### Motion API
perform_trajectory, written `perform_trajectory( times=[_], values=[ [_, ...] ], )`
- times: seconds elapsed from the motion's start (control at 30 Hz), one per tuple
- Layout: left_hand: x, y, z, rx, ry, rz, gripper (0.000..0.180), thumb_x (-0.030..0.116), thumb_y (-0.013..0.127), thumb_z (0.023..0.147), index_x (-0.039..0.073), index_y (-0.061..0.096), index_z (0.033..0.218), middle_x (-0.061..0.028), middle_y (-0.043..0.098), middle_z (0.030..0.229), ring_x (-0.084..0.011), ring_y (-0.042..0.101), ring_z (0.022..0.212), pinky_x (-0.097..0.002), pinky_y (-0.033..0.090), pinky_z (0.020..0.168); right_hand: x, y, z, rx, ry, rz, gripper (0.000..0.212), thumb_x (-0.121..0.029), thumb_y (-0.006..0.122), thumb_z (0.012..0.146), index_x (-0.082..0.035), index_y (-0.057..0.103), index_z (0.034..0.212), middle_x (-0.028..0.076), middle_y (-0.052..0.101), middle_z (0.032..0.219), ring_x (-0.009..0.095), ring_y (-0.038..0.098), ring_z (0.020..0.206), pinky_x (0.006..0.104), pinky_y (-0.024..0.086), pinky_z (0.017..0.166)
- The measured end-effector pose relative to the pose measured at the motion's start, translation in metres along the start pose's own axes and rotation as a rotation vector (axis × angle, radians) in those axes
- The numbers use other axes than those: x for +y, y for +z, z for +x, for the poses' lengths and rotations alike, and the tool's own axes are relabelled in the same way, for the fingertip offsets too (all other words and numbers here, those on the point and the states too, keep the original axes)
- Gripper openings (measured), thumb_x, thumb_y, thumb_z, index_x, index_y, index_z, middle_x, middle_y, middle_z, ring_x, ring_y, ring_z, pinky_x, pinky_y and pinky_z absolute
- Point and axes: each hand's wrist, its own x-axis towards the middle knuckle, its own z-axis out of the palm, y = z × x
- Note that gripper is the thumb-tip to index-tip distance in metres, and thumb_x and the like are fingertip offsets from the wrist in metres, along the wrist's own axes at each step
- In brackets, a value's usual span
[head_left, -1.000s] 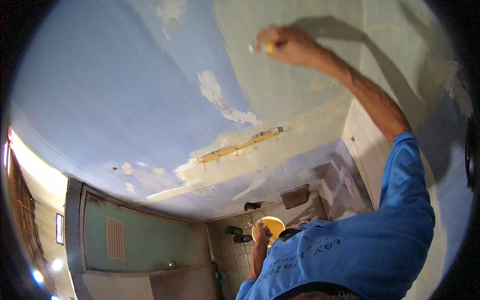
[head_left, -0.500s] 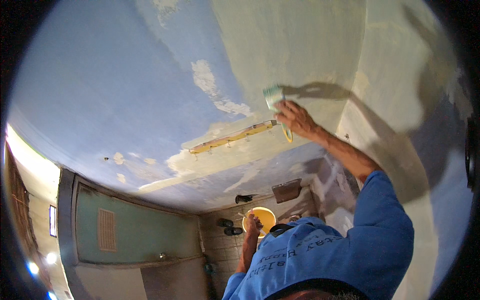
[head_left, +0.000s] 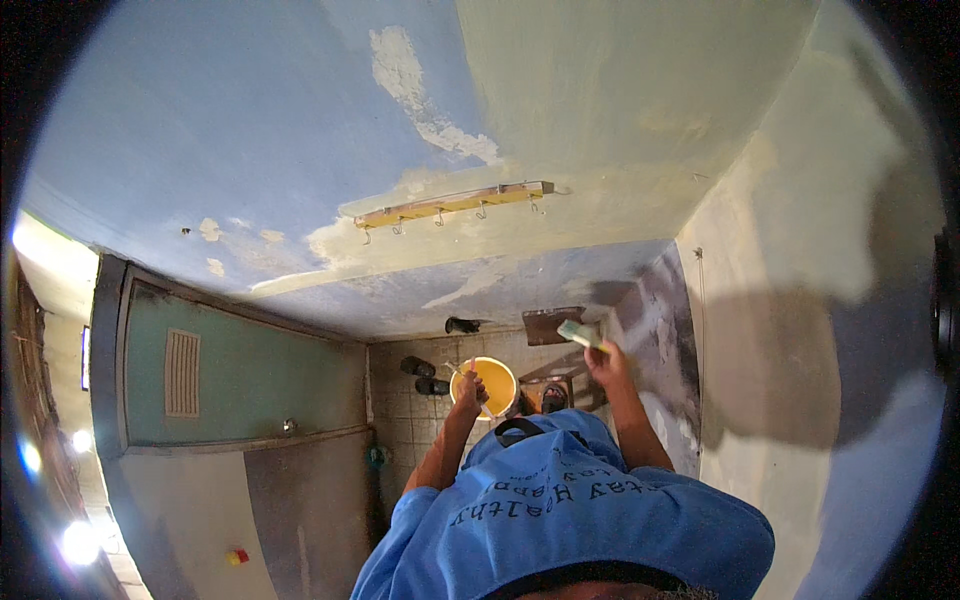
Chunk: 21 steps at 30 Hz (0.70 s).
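My left hand (head_left: 468, 386) grips the rim of a round yellow bucket (head_left: 492, 380), holding it low in front of my blue shirt (head_left: 560, 510). My right hand (head_left: 606, 364) is shut on a flat paint brush (head_left: 579, 333) whose head is smeared with pale green. The brush is just right of the bucket and above it in the picture, apart from it. Both forearms reach down from my body over the tiled floor (head_left: 400, 420).
The wall ahead is patchy blue (head_left: 220, 120) on the left and fresh pale green (head_left: 640, 90) on the right, with a wooden hook rail (head_left: 450, 204) across it. A green door (head_left: 250, 375) stands at left. Dark shoes (head_left: 428, 376) lie on the floor.
My right hand has come down from high on the green wall to just beside the bucket, bringing the brush with it. My left hand still holds the bucket.
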Motion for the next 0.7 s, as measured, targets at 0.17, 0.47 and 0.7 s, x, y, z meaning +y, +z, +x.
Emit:
perform_trajectory(
  times=[0.17, 0.47, 0.7],
  values=[
    [-0.015, -0.023, 0.007, 0.09, 0.045, -0.02, 0.04, 0.054, 0.061, 0.088, 0.023, 0.048, 0.068, 0.0018, 0.038, 0.052, -0.0181, 0.039, 0.041, -0.0341, 0.03, 0.038, 0.02, -0.087, -0.034, 0.42, 0.018, 0.227, 0.028, -0.027, 0.067, 0.092, -0.001, 0.062, 0.102, 0.014, 0.071, 0.085, 0.027, 0.071, 0.08, 0.0418, 0.06, 0.077],
    [-0.05, -0.053, 0.008, 0.396, 0.062, 0.035, 0.048, 0.057, 0.061, 0.086, 0.012, 0.057, 0.102, -0.0066, 0.057, 0.071, -0.0257, 0.061, 0.064, -0.0368, 0.044, 0.054, 0.002, -0.119, -0.019, 0.291, -0.031, -0.005, 0.029, -0.029, 0.069, 0.09, -0.006, 0.061, 0.106, 0.009, 0.069, 0.093, 0.023, 0.07, 0.087, 0.0412, 0.058, 0.078],
    [-0.067, -0.091, -0.025, 0.439, 0.265, -0.233, 0.037, 0.042, 0.063, 0.091, 0.013, 0.054, 0.111, -0.0041, 0.046, 0.082, -0.0177, 0.047, 0.054, -0.0358, 0.046, 0.05, -0.016, -0.102, -0.006, 0.401, -0.032, -0.213, 0.035, -0.028, 0.068, 0.09, -0.005, 0.057, 0.115, 0.01, 0.062, 0.111, 0.026, 0.067, 0.096, 0.0429, 0.054, 0.079]
  ],
)
